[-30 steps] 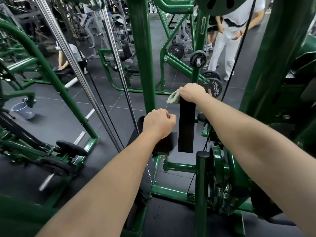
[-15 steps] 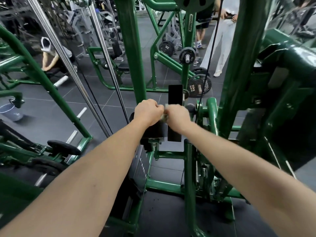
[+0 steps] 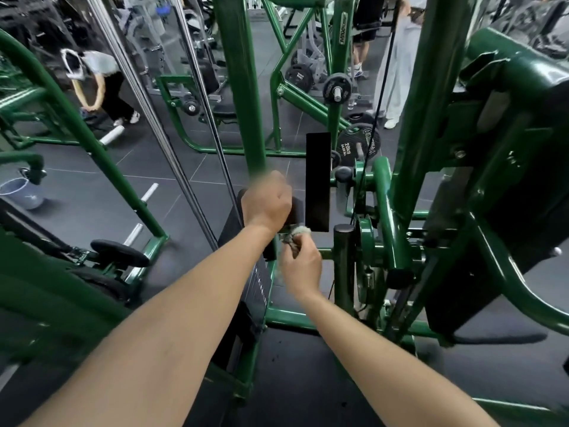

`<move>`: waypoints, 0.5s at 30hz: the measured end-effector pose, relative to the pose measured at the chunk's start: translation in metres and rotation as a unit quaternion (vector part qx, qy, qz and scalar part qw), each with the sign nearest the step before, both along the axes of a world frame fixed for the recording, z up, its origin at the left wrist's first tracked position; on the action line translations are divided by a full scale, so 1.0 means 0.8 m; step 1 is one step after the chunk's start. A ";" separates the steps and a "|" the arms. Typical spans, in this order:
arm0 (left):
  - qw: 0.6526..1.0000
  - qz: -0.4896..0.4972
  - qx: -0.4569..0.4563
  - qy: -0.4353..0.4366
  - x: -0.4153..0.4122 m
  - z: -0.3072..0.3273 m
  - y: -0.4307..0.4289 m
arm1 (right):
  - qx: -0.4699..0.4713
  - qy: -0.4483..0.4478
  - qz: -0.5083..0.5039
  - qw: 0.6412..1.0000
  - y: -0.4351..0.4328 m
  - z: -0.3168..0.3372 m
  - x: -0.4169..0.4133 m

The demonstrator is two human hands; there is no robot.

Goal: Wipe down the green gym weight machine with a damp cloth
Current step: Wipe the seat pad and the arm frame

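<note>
Green machine (image 3: 243, 97) fills the view ahead of you: glossy painted tubes, black pads, chrome guide rods (image 3: 144, 97) slanting up left. Your left hand (image 3: 268, 202) is a closed fist on the black pad (image 3: 295, 211) at the foot of the central upright; what it's curled round, can't tell. Your right hand (image 3: 303, 268) sits just below and right of it, fingers bunched around the grey cloth (image 3: 298, 234), which pokes out against the pad's lower edge. Tall black vertical pad (image 3: 318, 181) stands just right of both hands, a dark post (image 3: 344, 257) beside that. Tight here: frame tubes crowd the right, open gaps left. Dark tiled floor (image 3: 172, 167), a bucket (image 3: 21, 192) far left, 20kg plate (image 3: 358, 146) behind, people in the background.
</note>
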State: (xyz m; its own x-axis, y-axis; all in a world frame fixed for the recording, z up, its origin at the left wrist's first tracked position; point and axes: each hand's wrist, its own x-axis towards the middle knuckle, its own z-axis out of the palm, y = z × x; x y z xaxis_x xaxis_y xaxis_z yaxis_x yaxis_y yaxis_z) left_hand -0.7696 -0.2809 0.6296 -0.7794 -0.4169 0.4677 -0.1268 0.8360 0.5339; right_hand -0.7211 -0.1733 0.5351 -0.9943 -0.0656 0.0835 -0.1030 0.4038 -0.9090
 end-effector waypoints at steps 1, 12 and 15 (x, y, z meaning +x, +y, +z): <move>1.000 -0.004 0.007 0.013 0.001 -0.002 0.000 | -0.031 -0.019 -0.018 0.999 -0.007 0.003 0.007; 0.998 -0.048 0.031 -0.020 -0.014 -0.004 -0.007 | -0.200 -0.178 -0.095 0.959 -0.010 0.016 -0.016; 0.997 -0.052 0.041 -0.040 -0.019 0.000 -0.009 | -0.194 -0.161 -0.124 0.960 0.000 0.019 -0.025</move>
